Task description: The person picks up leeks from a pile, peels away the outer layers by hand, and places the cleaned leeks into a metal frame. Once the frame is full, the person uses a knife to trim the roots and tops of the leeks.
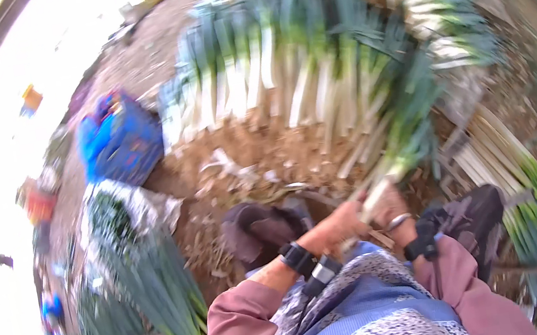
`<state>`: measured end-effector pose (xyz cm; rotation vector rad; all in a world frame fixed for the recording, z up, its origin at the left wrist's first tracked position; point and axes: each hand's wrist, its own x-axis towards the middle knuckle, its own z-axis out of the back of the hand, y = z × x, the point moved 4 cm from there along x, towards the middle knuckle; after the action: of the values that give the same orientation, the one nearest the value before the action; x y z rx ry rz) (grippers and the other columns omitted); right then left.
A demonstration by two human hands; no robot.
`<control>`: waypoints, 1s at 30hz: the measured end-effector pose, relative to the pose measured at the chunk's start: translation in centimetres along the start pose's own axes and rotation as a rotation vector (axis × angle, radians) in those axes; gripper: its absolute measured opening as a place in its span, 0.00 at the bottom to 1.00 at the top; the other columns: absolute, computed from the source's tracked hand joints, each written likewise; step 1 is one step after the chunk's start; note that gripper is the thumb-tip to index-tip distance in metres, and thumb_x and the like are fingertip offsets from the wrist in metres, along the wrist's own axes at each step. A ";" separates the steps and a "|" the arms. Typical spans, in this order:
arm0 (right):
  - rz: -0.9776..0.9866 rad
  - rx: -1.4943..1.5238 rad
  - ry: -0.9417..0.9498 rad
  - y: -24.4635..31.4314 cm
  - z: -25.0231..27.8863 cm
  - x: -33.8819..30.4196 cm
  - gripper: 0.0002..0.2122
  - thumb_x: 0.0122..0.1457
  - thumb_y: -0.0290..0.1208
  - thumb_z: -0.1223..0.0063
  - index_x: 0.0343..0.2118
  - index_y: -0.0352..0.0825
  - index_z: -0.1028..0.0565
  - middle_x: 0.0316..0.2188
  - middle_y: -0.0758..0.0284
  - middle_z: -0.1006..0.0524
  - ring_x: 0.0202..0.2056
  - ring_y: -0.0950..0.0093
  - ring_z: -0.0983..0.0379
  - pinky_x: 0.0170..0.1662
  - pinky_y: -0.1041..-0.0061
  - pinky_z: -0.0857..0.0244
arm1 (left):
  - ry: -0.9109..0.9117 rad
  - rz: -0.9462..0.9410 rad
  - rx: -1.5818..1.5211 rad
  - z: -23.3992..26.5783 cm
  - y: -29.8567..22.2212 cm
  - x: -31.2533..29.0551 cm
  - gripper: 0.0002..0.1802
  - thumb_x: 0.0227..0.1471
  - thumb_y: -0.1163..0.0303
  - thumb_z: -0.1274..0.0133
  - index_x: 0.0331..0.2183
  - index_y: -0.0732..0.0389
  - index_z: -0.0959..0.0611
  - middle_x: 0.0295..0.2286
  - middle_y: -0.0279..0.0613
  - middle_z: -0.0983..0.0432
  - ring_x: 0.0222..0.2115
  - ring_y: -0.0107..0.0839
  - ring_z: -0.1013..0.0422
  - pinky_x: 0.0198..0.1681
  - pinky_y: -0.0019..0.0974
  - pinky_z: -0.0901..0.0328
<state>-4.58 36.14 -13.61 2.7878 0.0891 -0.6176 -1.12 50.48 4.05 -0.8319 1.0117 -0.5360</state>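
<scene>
A leek [377, 194] with a white shaft lies slantwise across my hands in front of my lap, its green leaves reaching up and to the right. The fingers of my right hand [389, 207] are closed around the shaft. Just to the left, my left hand [340, 222] is closed at the lower end of the leek, its fingertips smeared by motion. Beyond my hands, a long row of leeks [267, 72] lies side by side, white ends toward me, on bare brown soil [244, 150].
Bundled leeks [505, 160] lie at my right, and more leeks [153, 286] at my left. A blue bag [118, 141] stands at the far left beside whitish sheeting [150, 200]. Another row of leeks [431, 12] curves behind the first. Pale peeled scraps [229, 165] litter the soil.
</scene>
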 end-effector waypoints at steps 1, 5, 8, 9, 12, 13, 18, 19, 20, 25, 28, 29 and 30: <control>0.070 0.021 -0.148 1.9 0.4 0.7 0.21 0.59 0.49 0.56 0.39 0.31 0.31 0.33 0.55 0.25 0.34 0.65 0.26 0.42 0.68 0.30 | 0.001 -0.078 0.008 -0.4 -1.4 -2.7 0.26 0.40 0.67 0.45 0.43 0.71 0.27 0.30 0.48 0.25 0.32 0.32 0.30 0.36 0.35 0.35; 0.294 0.185 -0.023 10.9 -3.0 1.7 0.24 0.55 0.50 0.49 0.41 0.30 0.33 0.33 0.61 0.26 0.34 0.72 0.27 0.38 0.71 0.27 | -0.062 -0.080 -0.102 2.4 -1.2 -14.8 0.33 0.43 0.69 0.46 0.52 0.66 0.35 0.37 0.47 0.28 0.34 0.31 0.32 0.36 0.32 0.35; 0.450 -0.080 -0.001 8.6 -15.1 -0.6 0.28 0.50 0.43 0.41 0.51 0.37 0.39 0.37 0.58 0.28 0.37 0.65 0.27 0.44 0.59 0.29 | -0.215 -0.108 -0.052 4.2 2.4 -22.1 0.33 0.45 0.71 0.48 0.54 0.62 0.37 0.35 0.44 0.29 0.33 0.29 0.32 0.35 0.32 0.35; 0.376 -0.085 0.014 7.0 -18.7 -0.4 0.31 0.46 0.39 0.36 0.51 0.36 0.38 0.38 0.57 0.28 0.38 0.66 0.27 0.45 0.59 0.29 | -0.258 -0.099 -0.060 4.7 3.3 -24.1 0.33 0.45 0.72 0.49 0.55 0.61 0.38 0.34 0.43 0.29 0.32 0.28 0.32 0.35 0.32 0.35; 0.340 -0.068 0.045 1.8 -26.7 0.6 0.28 0.41 0.38 0.32 0.44 0.35 0.33 0.36 0.61 0.30 0.35 0.64 0.30 0.43 0.60 0.30 | -0.628 0.066 0.384 4.7 6.0 -27.8 0.31 0.44 0.74 0.51 0.53 0.60 0.35 0.31 0.48 0.28 0.34 0.42 0.30 0.37 0.43 0.37; 0.292 -0.033 0.116 0.0 -28.3 1.1 0.27 0.41 0.38 0.31 0.43 0.35 0.33 0.35 0.62 0.30 0.34 0.64 0.31 0.42 0.60 0.30 | -0.786 0.127 0.592 4.3 6.5 -28.3 0.30 0.44 0.75 0.52 0.52 0.59 0.34 0.31 0.49 0.28 0.35 0.44 0.30 0.37 0.45 0.39; 0.061 -0.189 0.243 -12.3 -33.6 -3.8 0.21 0.44 0.42 0.34 0.37 0.37 0.31 0.27 0.65 0.28 0.30 0.66 0.30 0.38 0.63 0.32 | -1.490 0.042 0.670 3.1 6.3 -25.2 0.33 0.41 0.74 0.48 0.53 0.62 0.34 0.30 0.47 0.29 0.31 0.42 0.31 0.35 0.45 0.40; 0.017 -0.230 0.251 -14.2 -33.5 -4.8 0.21 0.44 0.42 0.34 0.36 0.37 0.30 0.26 0.65 0.28 0.29 0.66 0.30 0.38 0.63 0.32 | -1.557 0.001 0.718 2.9 4.7 -25.4 0.33 0.42 0.73 0.48 0.53 0.62 0.34 0.29 0.47 0.30 0.30 0.41 0.31 0.33 0.43 0.39; -0.093 -0.245 0.222 -15.9 -32.6 -4.7 0.20 0.44 0.43 0.34 0.35 0.38 0.30 0.25 0.65 0.27 0.29 0.66 0.29 0.38 0.62 0.33 | -1.541 0.046 0.769 2.7 3.7 -25.5 0.31 0.43 0.73 0.50 0.52 0.62 0.34 0.27 0.47 0.31 0.28 0.39 0.31 0.30 0.41 0.38; -0.271 -0.343 0.044 -17.9 -30.3 -2.8 0.18 0.46 0.42 0.36 0.35 0.38 0.28 0.29 0.65 0.26 0.33 0.67 0.30 0.44 0.61 0.36 | -1.506 0.330 0.927 3.1 5.8 -28.8 0.08 0.44 0.73 0.51 0.31 0.63 0.26 0.22 0.38 0.30 0.21 0.31 0.30 0.22 0.34 0.36; 0.237 -0.920 0.336 -13.8 -27.4 4.7 0.18 0.49 0.41 0.38 0.38 0.37 0.29 0.32 0.65 0.28 0.36 0.67 0.33 0.47 0.62 0.37 | -1.471 0.466 1.016 3.0 10.0 -32.5 0.05 0.41 0.73 0.48 0.25 0.60 0.27 0.17 0.34 0.31 0.18 0.31 0.31 0.20 0.34 0.37; -0.159 -0.467 0.180 -15.2 -28.5 3.5 0.18 0.49 0.41 0.38 0.37 0.36 0.29 0.32 0.66 0.28 0.36 0.67 0.34 0.47 0.63 0.38 | -1.476 0.530 1.048 2.1 12.6 -34.5 0.05 0.41 0.73 0.47 0.23 0.59 0.28 0.16 0.33 0.32 0.17 0.31 0.31 0.20 0.34 0.38; -0.182 -0.337 0.059 -15.2 -30.1 2.9 0.19 0.46 0.40 0.35 0.37 0.37 0.29 0.32 0.65 0.27 0.35 0.67 0.32 0.45 0.62 0.37 | -1.482 0.522 1.016 1.4 14.7 -36.6 0.05 0.41 0.73 0.46 0.23 0.58 0.27 0.16 0.33 0.32 0.17 0.31 0.31 0.19 0.34 0.39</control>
<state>8.36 59.37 7.33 2.4865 0.4231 -0.5071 -15.94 86.26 11.50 0.1070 -0.4655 0.1315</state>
